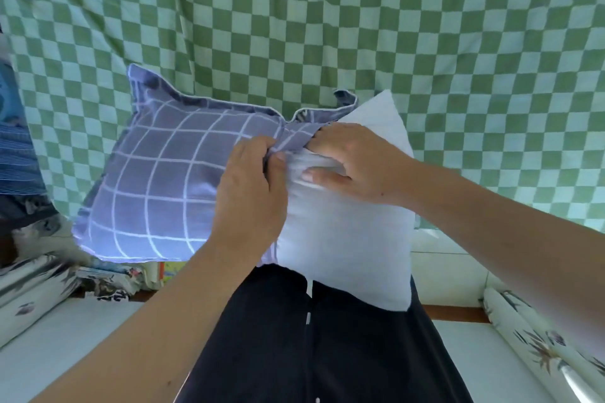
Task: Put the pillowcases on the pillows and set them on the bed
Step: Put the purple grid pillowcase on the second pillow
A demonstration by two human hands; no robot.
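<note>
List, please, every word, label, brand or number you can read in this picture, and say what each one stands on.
None can be read.
The colourful printed item below the grid-patterned pillowcase may carry print, but it is too blurred to tell.
The white pillow and checkered bedsheet show no text.

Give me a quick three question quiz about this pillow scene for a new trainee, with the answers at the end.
1. True or false: the white pillow is fully inside the grey grid pillowcase.
2. Which hand pinches the pillowcase's open edge: A) the left hand, B) neither hand, C) only a foot?
3. What pattern does the bedsheet behind the pillow show?

Key
1. False: about half of the pillow sticks out on the right.
2. A. The left hand pinches the edge, while the right hand presses into the pillow at the opening.
3. A green check, like a chessboard.
</note>
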